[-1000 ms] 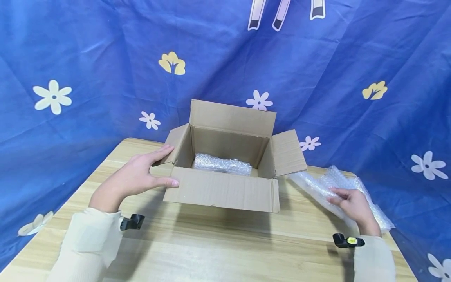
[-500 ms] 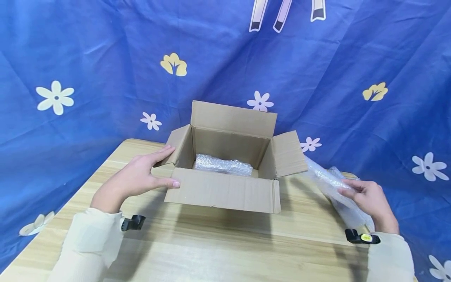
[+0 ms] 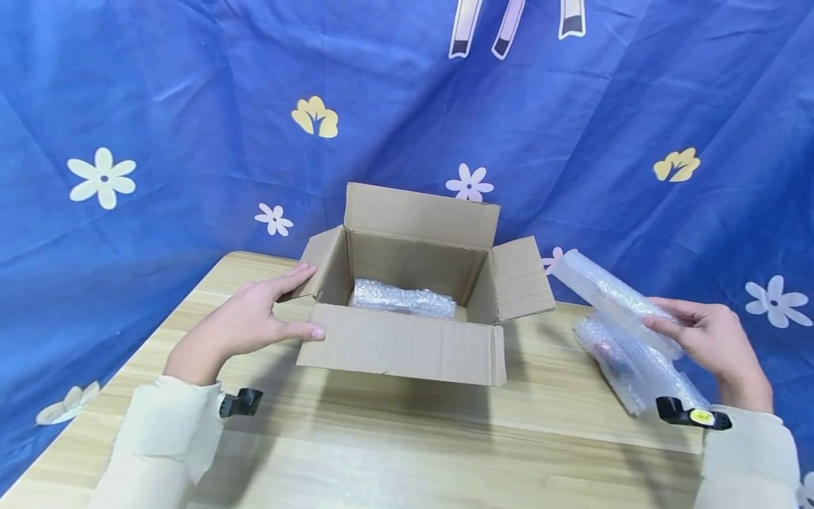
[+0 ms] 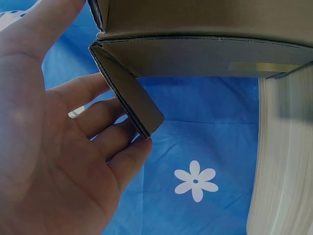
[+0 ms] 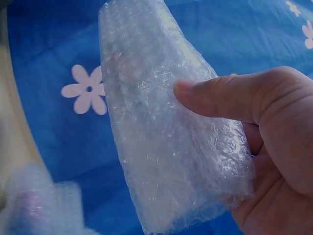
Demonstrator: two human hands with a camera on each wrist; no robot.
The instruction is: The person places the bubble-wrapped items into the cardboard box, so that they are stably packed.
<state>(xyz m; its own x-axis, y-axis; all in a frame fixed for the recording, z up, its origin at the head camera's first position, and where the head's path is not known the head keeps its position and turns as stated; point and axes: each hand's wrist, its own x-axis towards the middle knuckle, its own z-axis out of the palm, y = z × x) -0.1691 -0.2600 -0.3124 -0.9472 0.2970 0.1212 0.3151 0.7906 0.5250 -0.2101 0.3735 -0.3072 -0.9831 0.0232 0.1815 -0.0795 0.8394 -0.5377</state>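
Observation:
An open cardboard box (image 3: 400, 343) stands on the table, all its flaps folded outward. My left hand (image 3: 244, 318) holds its near left corner, thumb on the front flap and fingers at the left flap (image 4: 127, 93); the thumb tip is outside the left wrist view. Inside the box lies a bubble-wrapped bundle (image 3: 403, 297). At the right, my right hand (image 3: 715, 336) grips a bubble-wrapped packet (image 5: 156, 122) by its edge, thumb on the near face, other fingers mostly hidden behind it. More bubble-wrapped bundles (image 3: 626, 364) lie below, one showing a pinkish tint.
The wooden table (image 3: 407, 452) runs under everything. Behind it hangs a blue cloth (image 3: 210, 106) with flowers. The box's right flap (image 3: 523, 278) sticks out towards the held packet.
My right hand has lifted the packet off the bundles and moved it right and up, baring the bundles underneath. The left hand and the box have stayed in place.

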